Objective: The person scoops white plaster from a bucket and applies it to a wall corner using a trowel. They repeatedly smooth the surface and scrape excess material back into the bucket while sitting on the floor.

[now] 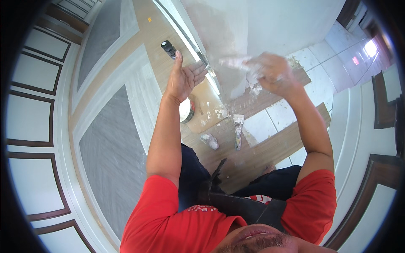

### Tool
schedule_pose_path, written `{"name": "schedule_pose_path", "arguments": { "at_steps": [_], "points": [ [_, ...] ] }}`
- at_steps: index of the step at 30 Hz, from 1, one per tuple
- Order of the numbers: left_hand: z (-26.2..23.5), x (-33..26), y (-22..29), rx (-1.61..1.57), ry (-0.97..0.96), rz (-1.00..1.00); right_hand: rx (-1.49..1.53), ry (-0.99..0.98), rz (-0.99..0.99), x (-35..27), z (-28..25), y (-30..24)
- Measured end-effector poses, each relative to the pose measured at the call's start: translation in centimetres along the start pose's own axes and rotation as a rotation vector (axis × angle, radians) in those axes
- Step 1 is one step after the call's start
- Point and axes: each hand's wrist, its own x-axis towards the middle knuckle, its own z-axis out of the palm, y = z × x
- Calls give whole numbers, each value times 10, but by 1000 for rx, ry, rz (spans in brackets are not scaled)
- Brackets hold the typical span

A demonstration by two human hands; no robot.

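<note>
My left hand [185, 80] is held flat with its thumb up, its fingertips close to the metal-edged strip [198, 55] at the foot of the pale wall panel [270, 29]. Raised in front of that panel, my right hand [275, 75] is closed round a whitish, narrow tool [234, 63]. Motion smears both, so the tool's exact kind is unclear. Partly behind my left wrist stands an open tub of white paste [185, 111]. A black cylinder with a light end [168, 48] is just beyond my left thumb.
A paste-smeared tan board [206, 120] lies beside the tub. Nearer me are a paste-covered scraper [238, 126] and a whitish lump [209, 141]. Brown planks [253, 154] cover part of the white tiles [259, 126]. Panelled white walls curve along both sides.
</note>
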Motion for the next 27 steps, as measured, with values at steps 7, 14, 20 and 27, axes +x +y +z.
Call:
{"name": "schedule_pose_path", "arguments": {
  "at_steps": [7, 14, 20, 27],
  "points": [
    [-6, 0, -2, 6, -66, -14, -32, -205, 40, 0, 12, -9],
    [-3, -2, -2, 47, -54, -4, 65, 112, 275, 31, -20, -15],
    [3, -7, 2, 59, -49, -16, 411, -25, 931, 27, -6, -12],
    [4, -3, -1, 41, -11, -17, 731, 13, 870, 47, 9, -10]
  ]
}}
